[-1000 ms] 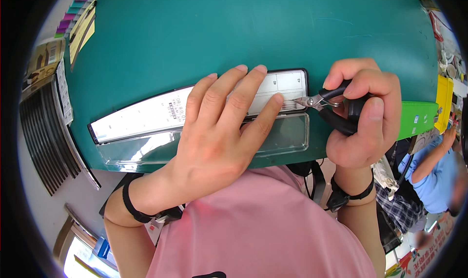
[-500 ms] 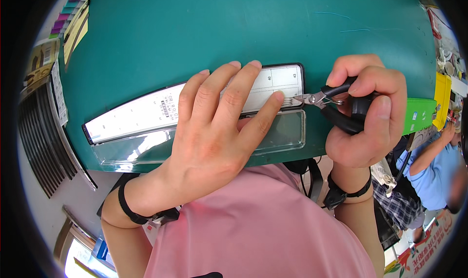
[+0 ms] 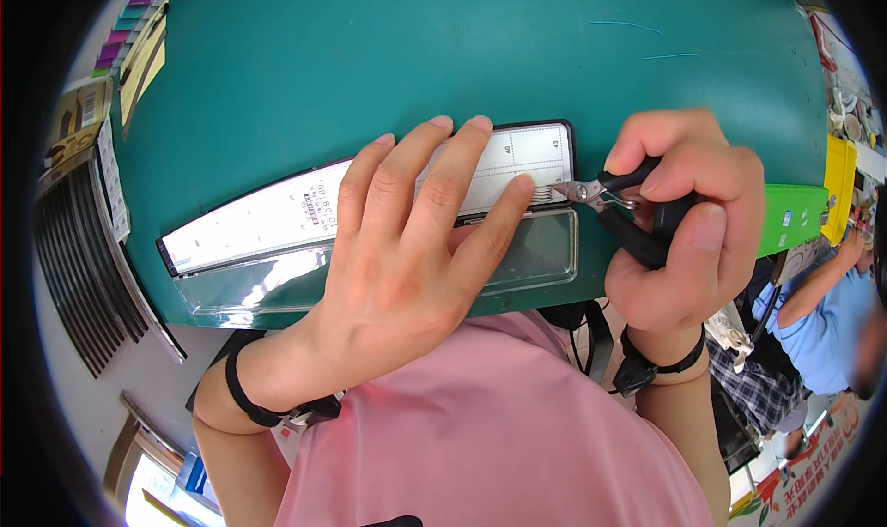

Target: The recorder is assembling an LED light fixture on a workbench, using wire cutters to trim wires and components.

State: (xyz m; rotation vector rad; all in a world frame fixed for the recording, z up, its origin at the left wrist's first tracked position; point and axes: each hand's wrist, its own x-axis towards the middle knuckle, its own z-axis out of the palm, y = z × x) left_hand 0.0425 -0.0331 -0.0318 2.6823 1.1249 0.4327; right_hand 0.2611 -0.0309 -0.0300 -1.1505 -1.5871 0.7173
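My left hand [image 3: 397,231] lies spread over a long, narrow, black-edged case [image 3: 245,218] lined with a white printed sheet. The tip of its thumb presses by a small bunch of thin metal wires or pins [image 3: 541,194] at the case's right end; their exact kind is too small to tell. My right hand [image 3: 698,213] is closed around black-handled cutting pliers [image 3: 637,236], whose jaws touch or nearly touch that bunch. The case's clear lid [image 3: 536,250] lies folded open along its near side.
Two thin blue wire pieces [image 3: 672,56] lie on the green tabletop [image 3: 388,47] beyond the case. At right are a green strip-shaped object [image 3: 793,220] and a yellow bin [image 3: 839,190]. A person in blue [image 3: 813,328] is farther right. Dark ribbed strips [image 3: 88,268] stand at left.
My right hand has shifted slightly left with the pliers, bringing the jaws a little farther over the case's end. My left hand is almost unmoved.
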